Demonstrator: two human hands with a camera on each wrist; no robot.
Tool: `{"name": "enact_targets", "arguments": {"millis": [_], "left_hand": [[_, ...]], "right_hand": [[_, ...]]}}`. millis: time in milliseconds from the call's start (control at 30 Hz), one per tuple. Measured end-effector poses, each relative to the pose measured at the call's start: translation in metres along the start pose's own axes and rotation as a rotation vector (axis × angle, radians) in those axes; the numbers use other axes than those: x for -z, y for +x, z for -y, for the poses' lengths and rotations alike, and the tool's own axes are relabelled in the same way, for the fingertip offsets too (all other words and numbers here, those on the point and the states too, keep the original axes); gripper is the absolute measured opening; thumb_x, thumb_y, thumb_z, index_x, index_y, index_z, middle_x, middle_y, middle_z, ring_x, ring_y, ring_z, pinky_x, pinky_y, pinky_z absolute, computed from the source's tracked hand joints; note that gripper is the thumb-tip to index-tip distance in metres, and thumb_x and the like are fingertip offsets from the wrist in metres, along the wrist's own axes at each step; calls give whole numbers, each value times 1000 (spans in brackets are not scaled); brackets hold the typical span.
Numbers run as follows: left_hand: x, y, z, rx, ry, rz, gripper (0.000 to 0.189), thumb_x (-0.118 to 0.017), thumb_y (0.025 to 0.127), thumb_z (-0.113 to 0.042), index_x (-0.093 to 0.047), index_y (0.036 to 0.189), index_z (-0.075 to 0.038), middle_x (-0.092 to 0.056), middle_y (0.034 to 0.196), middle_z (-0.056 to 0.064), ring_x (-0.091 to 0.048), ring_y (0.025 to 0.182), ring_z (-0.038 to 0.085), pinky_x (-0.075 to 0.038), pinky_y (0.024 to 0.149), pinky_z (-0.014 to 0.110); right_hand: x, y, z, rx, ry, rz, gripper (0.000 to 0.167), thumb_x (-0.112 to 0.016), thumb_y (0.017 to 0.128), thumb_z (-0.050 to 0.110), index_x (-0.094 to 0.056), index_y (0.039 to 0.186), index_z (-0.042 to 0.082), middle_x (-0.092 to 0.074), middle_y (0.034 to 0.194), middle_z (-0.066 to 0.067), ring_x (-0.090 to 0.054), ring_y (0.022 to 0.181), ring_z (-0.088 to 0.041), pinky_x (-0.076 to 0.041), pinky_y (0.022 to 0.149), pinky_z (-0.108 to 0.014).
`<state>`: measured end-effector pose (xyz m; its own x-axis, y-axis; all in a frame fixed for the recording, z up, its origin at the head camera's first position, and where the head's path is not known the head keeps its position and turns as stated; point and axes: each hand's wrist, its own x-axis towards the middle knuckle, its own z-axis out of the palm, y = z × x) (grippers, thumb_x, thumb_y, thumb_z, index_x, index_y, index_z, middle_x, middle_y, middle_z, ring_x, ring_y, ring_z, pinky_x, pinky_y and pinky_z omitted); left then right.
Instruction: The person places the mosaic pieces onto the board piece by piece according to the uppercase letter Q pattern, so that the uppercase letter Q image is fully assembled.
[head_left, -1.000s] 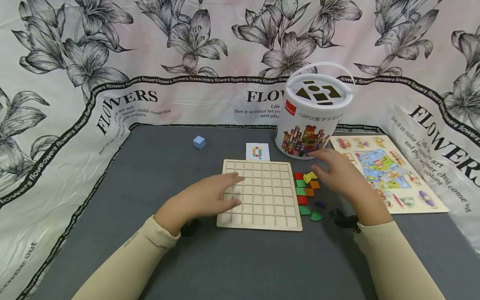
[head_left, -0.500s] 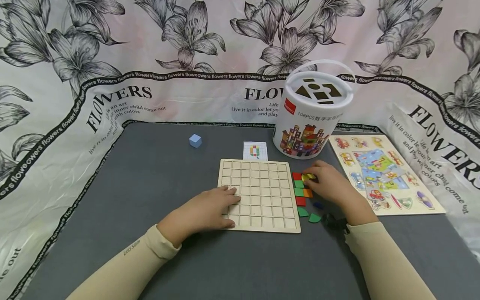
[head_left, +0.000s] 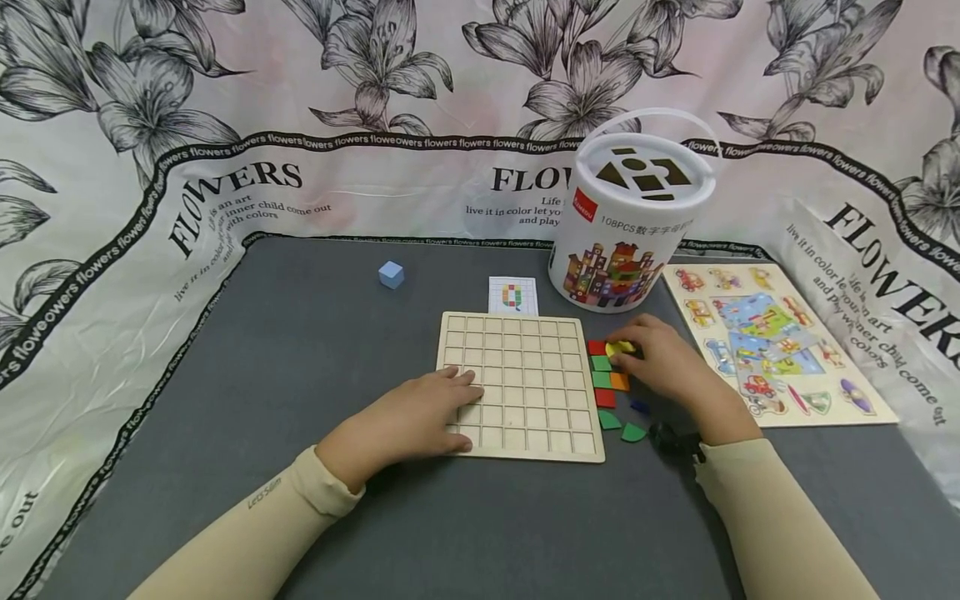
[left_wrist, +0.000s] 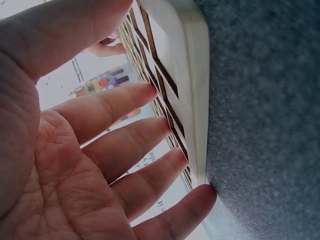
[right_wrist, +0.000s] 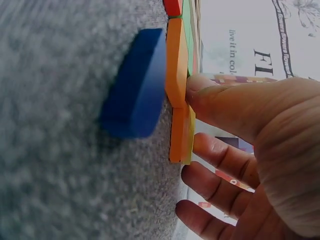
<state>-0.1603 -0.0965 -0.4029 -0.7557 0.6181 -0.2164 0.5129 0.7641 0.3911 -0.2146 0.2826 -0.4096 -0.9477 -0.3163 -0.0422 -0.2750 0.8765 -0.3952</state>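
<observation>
My left hand (head_left: 401,421) rests with spread fingers on the left edge of a wooden grid board (head_left: 528,383); in the left wrist view its fingertips touch the grid and the board's side. Right of the board, my right hand (head_left: 671,367) pinches a yellow tile (head_left: 620,347) between thumb and fingers. Beside it lie red tiles (head_left: 605,398), green tiles (head_left: 602,380) and an orange tile (head_left: 619,382). Another orange tile (right_wrist: 179,135) shows under the yellow one in the right wrist view. A dark blue piece (right_wrist: 135,87) lies closest to that camera.
A small card with a coloured grid pattern (head_left: 513,296) touches the board's far edge. Behind stands a white bucket (head_left: 630,225) with a shape-sorter lid. A picture puzzle board (head_left: 862,408) lies at the right, a light blue cube (head_left: 391,275) at the back left.
My right hand has come down from in front of the bucket onto the yellow tiles. My left hand has shifted slightly toward me and settled on the board's left edge.
</observation>
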Motion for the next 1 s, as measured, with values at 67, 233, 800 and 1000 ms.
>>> {"name": "enact_targets", "arguments": {"millis": [67, 233, 800, 1000], "left_hand": [[1, -1, 0, 2, -1, -2, 71, -87, 94, -31, -60, 157, -13, -49, 170, 13, -37, 163, 36, -40, 127, 60], [3, -4, 0, 1, -10, -5, 70, -87, 95, -30, -60, 157, -12, -49, 170, 14, -38, 163, 36, -39, 128, 60], [3, -6, 1, 7, -8, -11, 69, -87, 95, -31, -61, 156, -15, -49, 170, 10, -38, 164, 32, -40, 128, 57], [2, -3, 1, -2, 3, -10, 68, -87, 94, -34, -62, 156, -16, -50, 169, 9, -40, 163, 31, -40, 128, 55]], "right_hand": [[0, 1, 0, 5, 5, -1, 30, -73, 106, 17, -77, 133, 4, -62, 129, -24, -61, 111, -38, -53, 94, -60], [-1, 4, 0, 9, 21, -11, 28, -74, 105, 17, -75, 131, 6, -62, 134, -24, -60, 118, -41, -52, 100, -64], [3, 5, 21, -40, 142, -121, 24, -68, 109, 14, -75, 131, 7, -74, 113, -14, -66, 87, -26, -56, 73, -39], [7, 29, 68, 43, 278, -155, 23, -66, 111, 19, -77, 129, 8, -77, 121, -13, -74, 100, -29, -58, 84, -44]]}}
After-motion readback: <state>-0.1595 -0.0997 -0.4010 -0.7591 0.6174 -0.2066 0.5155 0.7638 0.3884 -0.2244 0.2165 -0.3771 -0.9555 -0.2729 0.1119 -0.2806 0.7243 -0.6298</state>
